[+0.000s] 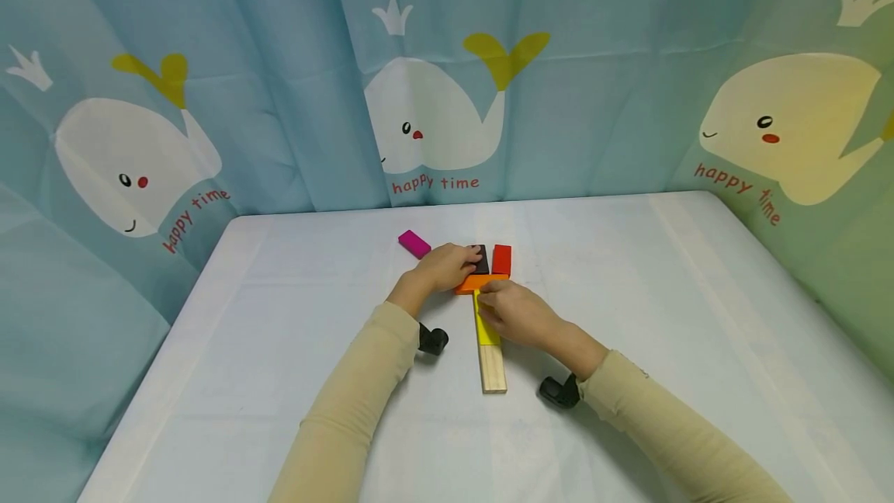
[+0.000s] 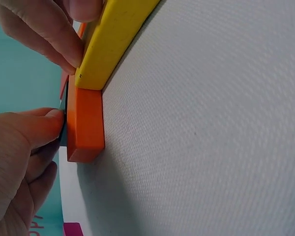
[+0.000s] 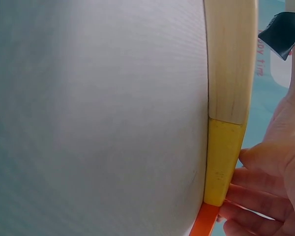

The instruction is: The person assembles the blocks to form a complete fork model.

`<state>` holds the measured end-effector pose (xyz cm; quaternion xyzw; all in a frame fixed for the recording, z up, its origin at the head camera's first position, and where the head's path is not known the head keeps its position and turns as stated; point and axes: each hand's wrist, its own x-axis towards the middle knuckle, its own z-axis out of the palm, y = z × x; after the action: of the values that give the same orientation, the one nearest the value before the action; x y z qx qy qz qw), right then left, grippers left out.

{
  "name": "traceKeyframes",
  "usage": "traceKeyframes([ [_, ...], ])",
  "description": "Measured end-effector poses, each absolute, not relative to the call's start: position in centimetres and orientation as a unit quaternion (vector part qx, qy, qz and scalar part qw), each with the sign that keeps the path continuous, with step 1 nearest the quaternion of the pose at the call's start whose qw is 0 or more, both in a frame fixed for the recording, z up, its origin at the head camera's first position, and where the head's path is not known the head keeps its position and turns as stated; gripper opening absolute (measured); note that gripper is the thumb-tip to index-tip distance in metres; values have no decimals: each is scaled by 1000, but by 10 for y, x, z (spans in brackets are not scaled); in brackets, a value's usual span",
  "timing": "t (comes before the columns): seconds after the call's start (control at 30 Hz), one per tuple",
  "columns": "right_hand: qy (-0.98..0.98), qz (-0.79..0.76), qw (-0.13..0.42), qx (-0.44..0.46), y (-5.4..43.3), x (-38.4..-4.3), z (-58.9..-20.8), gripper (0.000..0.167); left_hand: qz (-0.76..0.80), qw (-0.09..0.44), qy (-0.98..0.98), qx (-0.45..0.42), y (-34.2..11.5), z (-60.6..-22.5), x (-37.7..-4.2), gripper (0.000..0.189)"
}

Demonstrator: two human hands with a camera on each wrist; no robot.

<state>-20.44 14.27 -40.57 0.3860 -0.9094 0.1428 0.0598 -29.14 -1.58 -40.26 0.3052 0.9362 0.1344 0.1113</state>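
Note:
My left hand pinches a black block behind the crosswise orange block. The left wrist view shows its thumb against the black block, much of which is hidden. With fairly straight fingers, my right hand touches the yellow block near the end that meets the orange one. A plain wooden block continues the line from the yellow block's other end. Beside the black block, on its right, lies a red block.
A magenta block lies apart, left of the left hand. All the blocks lie on a white-covered table. Behind it hangs a blue curtain with whale prints. Black wrist devices jut out below both wrists.

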Motion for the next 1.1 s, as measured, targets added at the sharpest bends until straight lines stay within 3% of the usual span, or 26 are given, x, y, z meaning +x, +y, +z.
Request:
traceKeyframes([
  [1.1,-916,125,72,375,141,-205,-408,4,173,91,938,285,-16,-405,-287,43],
])
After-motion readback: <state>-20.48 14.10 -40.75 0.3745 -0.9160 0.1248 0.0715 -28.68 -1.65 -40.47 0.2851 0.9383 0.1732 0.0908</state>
